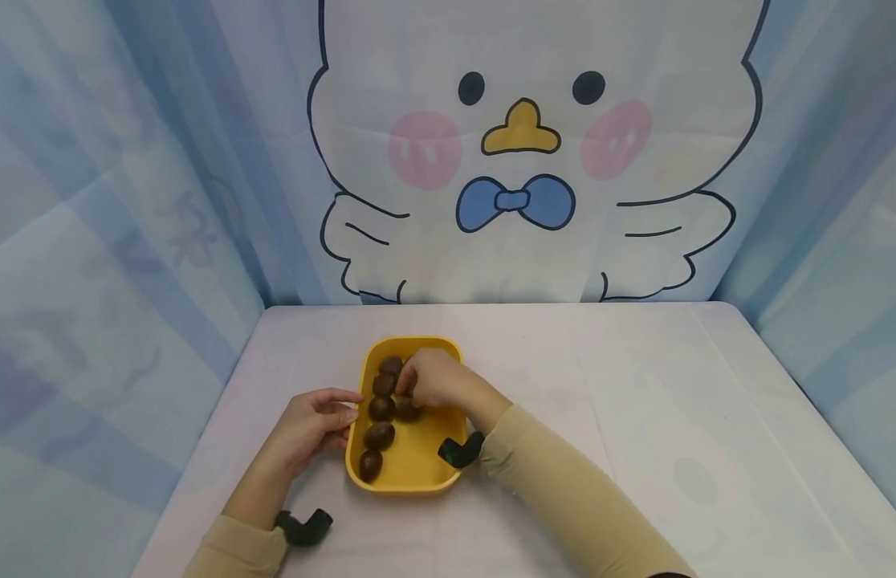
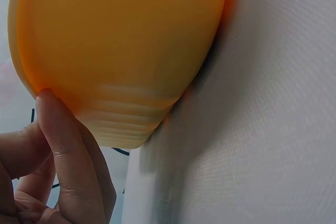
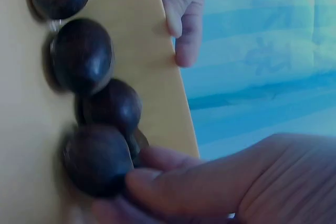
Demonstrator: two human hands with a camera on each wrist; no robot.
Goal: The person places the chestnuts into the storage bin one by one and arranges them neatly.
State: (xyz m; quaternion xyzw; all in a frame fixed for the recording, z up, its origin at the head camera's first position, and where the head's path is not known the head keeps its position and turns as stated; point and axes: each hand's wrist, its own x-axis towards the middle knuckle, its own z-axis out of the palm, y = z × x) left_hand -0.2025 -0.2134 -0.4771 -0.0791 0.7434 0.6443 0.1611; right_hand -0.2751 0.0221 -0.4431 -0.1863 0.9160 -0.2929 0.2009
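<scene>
A yellow tray [image 1: 419, 461] lies on the white table. Along its left side runs a line of several dark brown, glossy, egg-shaped balls [image 1: 379, 436]. The left hand [image 1: 319, 421] holds the tray's left rim with its fingertips; in the left wrist view its thumb [image 2: 60, 135] lies against the outer wall. Over the upper part of the tray, the right hand [image 1: 437, 377] reaches in from the right. It pinches one dark ball [image 3: 98, 161] between thumb and fingers, close beside the other balls. Part of that ball is hidden by the fingers.
The white tabletop [image 1: 636, 425] extends to the right of the tray. Blue and white curtains [image 1: 130, 201] hang at the sides, and a cloth with a cartoon bird [image 1: 520, 257] hangs behind. A dark curved piece [image 1: 303, 527] sits at the left wrist.
</scene>
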